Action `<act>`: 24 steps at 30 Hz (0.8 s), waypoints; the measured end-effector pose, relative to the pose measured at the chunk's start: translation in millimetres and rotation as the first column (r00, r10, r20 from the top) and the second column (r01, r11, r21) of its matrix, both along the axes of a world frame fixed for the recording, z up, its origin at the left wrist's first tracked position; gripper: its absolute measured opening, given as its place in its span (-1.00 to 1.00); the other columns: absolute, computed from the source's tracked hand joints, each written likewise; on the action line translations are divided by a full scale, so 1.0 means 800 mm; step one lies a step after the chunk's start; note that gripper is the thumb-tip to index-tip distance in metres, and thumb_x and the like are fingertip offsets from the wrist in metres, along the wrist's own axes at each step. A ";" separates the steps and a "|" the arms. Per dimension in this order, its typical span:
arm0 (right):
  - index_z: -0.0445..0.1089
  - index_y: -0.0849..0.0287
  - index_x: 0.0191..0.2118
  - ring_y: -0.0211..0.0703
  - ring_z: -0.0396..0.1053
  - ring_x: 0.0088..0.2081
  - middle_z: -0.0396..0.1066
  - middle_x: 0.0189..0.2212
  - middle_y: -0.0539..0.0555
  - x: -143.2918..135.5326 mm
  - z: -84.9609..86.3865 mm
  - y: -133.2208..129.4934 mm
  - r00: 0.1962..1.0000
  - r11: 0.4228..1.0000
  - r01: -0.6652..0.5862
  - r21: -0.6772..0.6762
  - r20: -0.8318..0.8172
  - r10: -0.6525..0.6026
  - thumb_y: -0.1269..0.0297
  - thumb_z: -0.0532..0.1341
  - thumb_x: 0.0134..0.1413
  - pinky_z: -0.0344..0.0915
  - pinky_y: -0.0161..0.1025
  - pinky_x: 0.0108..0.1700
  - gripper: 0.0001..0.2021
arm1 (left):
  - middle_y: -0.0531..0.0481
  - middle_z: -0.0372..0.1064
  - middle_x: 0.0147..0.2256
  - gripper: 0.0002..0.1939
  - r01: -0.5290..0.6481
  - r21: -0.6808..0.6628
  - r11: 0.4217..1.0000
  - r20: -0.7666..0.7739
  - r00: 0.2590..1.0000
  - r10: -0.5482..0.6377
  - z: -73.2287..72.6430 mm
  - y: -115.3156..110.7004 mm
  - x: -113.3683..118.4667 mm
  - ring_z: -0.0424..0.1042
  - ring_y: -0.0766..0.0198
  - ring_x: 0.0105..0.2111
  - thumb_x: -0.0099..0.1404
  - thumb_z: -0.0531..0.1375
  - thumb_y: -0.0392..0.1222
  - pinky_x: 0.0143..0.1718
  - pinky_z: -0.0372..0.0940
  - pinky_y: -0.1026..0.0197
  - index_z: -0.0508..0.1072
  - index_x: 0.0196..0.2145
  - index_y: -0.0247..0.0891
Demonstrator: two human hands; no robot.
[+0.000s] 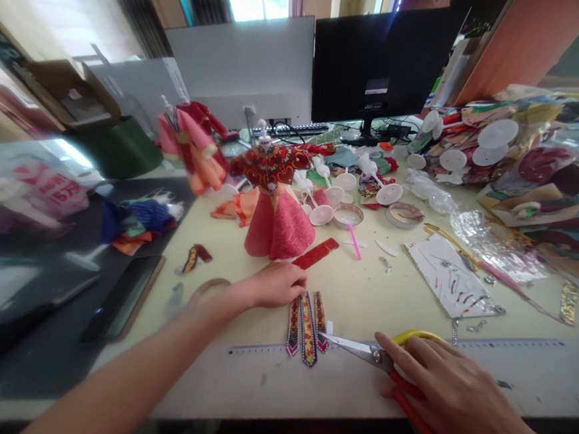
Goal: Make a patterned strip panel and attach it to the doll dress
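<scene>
One head-worn view looks forward and down, close over the table (pixel 363 296); edges perhaps blurred.

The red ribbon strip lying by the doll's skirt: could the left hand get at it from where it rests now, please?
Probably yes. The left hand rests on the table just below the red ribbon strip, and nothing lies between them. The doll stands beside the strip, not over it.

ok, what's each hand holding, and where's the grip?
Right hand grips the scissors at the yellow and red handles, blades pointing at the patterned ribbon strips. Left hand holds nothing; it rests on the strips' top ends.
</scene>
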State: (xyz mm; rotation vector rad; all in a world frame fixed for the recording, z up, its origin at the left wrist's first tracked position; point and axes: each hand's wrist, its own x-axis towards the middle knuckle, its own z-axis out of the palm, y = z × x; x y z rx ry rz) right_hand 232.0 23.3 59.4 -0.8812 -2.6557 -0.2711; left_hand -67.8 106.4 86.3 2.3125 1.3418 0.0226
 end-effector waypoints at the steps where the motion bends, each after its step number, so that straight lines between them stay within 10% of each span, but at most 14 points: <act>1: 0.29 0.25 0.04 -0.12 0.39 -0.42 0.38 -0.44 0.11 0.000 0.000 0.000 1.000 1.000 0.003 0.002 -0.007 -0.003 0.18 0.01 0.24 0.31 -0.20 -0.34 -0.65 | 0.01 0.44 -0.42 -0.80 -0.002 0.004 1.000 -0.008 1.000 0.002 0.001 0.000 0.001 0.37 0.25 -0.37 0.21 0.04 -0.25 -0.39 0.16 0.28 0.45 -0.44 -0.24; 24: 0.26 0.23 0.08 -0.09 0.39 -0.38 0.38 -0.41 0.13 0.002 -0.007 0.001 1.000 0.999 0.024 -0.026 0.018 -0.024 0.15 0.03 0.24 0.32 -0.17 -0.33 -0.62 | -0.14 0.46 -0.40 -0.81 0.065 0.135 0.989 -0.245 0.969 -0.030 0.010 -0.013 0.027 0.43 0.07 -0.31 0.23 0.04 -0.35 -0.24 0.21 0.07 0.41 -0.48 -0.32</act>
